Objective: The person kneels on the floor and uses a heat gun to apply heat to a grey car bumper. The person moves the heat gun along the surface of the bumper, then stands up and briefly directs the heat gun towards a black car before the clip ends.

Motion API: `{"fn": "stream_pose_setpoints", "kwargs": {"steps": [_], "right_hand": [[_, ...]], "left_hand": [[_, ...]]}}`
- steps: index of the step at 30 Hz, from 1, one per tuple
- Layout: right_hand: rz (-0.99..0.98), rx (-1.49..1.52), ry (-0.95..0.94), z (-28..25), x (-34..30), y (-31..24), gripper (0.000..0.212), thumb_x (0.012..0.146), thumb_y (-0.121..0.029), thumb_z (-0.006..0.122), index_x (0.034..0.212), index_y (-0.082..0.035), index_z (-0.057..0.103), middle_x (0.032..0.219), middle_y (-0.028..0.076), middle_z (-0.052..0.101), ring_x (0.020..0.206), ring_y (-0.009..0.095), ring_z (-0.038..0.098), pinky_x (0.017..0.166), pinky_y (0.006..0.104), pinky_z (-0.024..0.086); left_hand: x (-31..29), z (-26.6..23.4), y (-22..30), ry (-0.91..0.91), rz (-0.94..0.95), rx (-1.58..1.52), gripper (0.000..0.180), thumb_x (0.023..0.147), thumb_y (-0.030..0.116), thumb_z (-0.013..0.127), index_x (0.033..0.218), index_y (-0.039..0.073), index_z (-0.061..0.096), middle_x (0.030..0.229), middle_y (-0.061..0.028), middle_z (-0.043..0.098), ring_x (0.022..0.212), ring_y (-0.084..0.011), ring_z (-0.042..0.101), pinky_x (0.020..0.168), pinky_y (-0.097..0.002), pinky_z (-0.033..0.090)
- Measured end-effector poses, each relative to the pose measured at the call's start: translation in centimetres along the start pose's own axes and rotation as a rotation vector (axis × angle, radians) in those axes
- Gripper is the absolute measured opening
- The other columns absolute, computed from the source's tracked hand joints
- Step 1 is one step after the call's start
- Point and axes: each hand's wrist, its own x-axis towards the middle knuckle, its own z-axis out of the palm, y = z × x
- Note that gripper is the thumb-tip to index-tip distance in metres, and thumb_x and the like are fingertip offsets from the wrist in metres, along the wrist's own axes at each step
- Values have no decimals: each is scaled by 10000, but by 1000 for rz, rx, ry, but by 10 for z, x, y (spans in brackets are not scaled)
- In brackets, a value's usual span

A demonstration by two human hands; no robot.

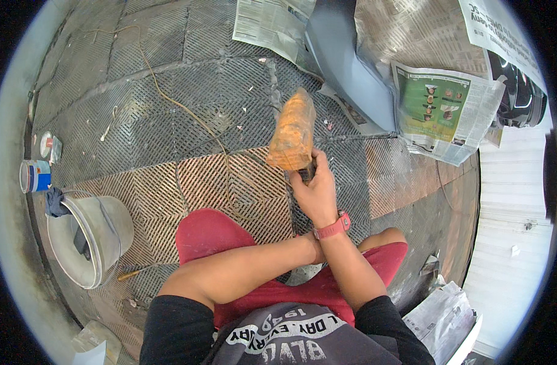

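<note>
My right hand (316, 185) grips the near end of an orange, block-shaped thing (294, 131) wrapped in wrinkled clear plastic, its surface smudged. It is held up above the floor mats, tilted with its far end away from me. The wrapping and my fingers hide what kind of thing it is. My left forearm (254, 267) lies across my lap and passes under my right forearm. There my left hand is hidden, so its fingers do not show. A red watch (332, 227) is on my right wrist.
Ahead to the right stands a grey-blue panel (351, 70) masked with newspaper (439, 109). A white bucket (117, 225) with a dark cloth (56, 202) on its rim stands at left, near a blue-labelled can (40, 176). A yellowish cord (169, 97) crosses the ridged floor mats (224, 91).
</note>
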Motion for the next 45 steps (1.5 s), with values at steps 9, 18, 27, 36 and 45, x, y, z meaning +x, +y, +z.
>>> {"fn": "stream_pose_setpoints", "kwargs": {"steps": [9, 18, 27, 36, 45], "right_hand": [[-22, 302, 491, -16, -2, 11, 137, 996, -58, 743, 1069, 19, 656, 1037, 66, 700, 924, 152, 675, 822, 320, 554], [-82, 570, 360, -15, 4, 12, 234, 1083, -136, 666, 1271, -13, 600, 1033, 61, 668, 835, 120, 636, 752, 289, 542], [41, 688, 586, -31, 3, 26, 257, 1108, -213, 636, 1246, -2, 590, 895, 48, 628, 748, 132, 604, 698, 304, 518], [212, 889, 926, -53, 9, 58, 256, 1104, -311, 639, 1125, -59, 599, 862, 50, 608, 683, 169, 608, 590, 331, 536], [340, 935, 1129, -67, 8, 97, 206, 1102, -217, 645, 1144, -27, 577, 873, 47, 613, 750, 171, 600, 690, 337, 530]], "left_hand": [[-6, -102, 35, -340, -75, -150, 463, 1064, 278, 476, 1498, 148, 577, 1593, -159, 537, 1511, -360, 430, 1301, -507, 277], [-8, -66, 20, 80, 36, -138, 325, 1031, 251, 541, 1277, 111, 702, 1413, -182, 659, 1355, -366, 565, 1190, -529, 398], [-7, -56, 19, 76, 73, -96, 286, 1006, 221, 556, 1188, 91, 735, 1292, -196, 713, 1235, -375, 644, 1092, -510, 482], [-7, -62, 21, 15, 63, -41, 258, 980, 190, 572, 1099, 71, 767, 1171, -210, 767, 1116, -383, 723, 994, -491, 565], [0, -66, 25, -189, -87, -50, 266, 976, 176, 564, 1062, 93, 802, 1150, -192, 794, 1025, -349, 778, 884, -486, 619]]}}
